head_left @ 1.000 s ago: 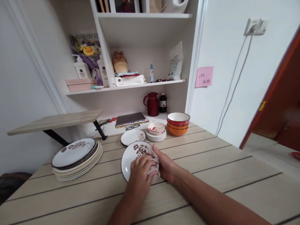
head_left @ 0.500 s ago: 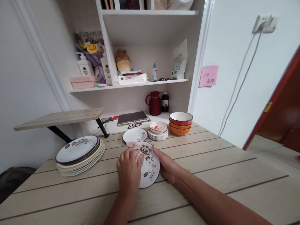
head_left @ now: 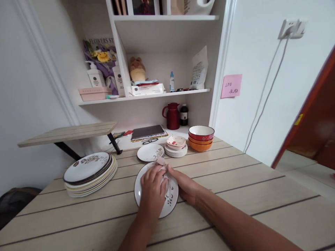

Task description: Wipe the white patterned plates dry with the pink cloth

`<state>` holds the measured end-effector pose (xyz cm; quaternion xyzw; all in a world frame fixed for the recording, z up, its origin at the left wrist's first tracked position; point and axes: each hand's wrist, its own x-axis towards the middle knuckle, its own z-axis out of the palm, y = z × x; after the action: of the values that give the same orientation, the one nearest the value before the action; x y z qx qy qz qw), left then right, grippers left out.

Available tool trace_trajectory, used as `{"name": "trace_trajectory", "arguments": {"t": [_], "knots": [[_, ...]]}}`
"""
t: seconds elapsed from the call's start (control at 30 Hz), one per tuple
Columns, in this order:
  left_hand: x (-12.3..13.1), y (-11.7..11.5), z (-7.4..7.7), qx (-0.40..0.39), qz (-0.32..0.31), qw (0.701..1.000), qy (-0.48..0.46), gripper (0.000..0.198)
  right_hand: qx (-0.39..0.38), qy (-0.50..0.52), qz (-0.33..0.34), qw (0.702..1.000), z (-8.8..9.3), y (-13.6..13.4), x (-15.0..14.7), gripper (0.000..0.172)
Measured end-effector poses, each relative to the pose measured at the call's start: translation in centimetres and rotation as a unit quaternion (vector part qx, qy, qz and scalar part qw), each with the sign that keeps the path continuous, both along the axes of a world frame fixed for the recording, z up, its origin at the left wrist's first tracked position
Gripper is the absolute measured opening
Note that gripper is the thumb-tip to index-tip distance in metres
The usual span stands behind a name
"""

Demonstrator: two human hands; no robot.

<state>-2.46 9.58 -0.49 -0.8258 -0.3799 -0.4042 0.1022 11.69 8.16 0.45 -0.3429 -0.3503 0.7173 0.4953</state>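
Note:
A white plate (head_left: 141, 186) with a brown floral pattern and dark rim is tilted above the wooden table, near the middle. My right hand (head_left: 184, 184) grips its right edge, thumb on the upper face. My left hand (head_left: 154, 186) presses a crumpled pale pink cloth (head_left: 161, 162) onto the plate's face, fingers bent over it. Just behind lie similar oval plates (head_left: 149, 152). Small pink-patterned dishes (head_left: 176, 141) rest on small white plates (head_left: 176, 152). Red and orange bowls (head_left: 201, 144) are stacked to the right of those. A tall plate stack (head_left: 87, 169) sits at the left.
The wooden table (head_left: 230, 209) reaches toward the front. A raised wooden stand (head_left: 68, 132) is at the back left. Against the back are a laptop (head_left: 148, 131), glasses (head_left: 150, 141), a red jug (head_left: 172, 116) and a dark bottle (head_left: 184, 115), beneath a loaded shelf (head_left: 146, 97).
My left hand and the cloth have moved right across the plate, toward my right hand. More of the plate's left side now shows, and the plate's angle has changed.

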Motion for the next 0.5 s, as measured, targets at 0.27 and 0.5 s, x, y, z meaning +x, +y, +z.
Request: {"name": "trace_trajectory", "arguments": {"t": [0.27, 0.5], "knots": [[-1.1, 0.7, 0.1, -0.069, 0.157, 0.985, 0.012, 0.026, 0.003, 0.064, -0.077, 0.995, -0.2, 0.4, -0.4, 0.044], [0.4, -0.5, -0.7, -0.117, 0.036, 0.991, 0.054, 0.02, -0.045, 0.119, -0.115, 0.985, -0.5, 1.3, 0.5, 0.041]]}}
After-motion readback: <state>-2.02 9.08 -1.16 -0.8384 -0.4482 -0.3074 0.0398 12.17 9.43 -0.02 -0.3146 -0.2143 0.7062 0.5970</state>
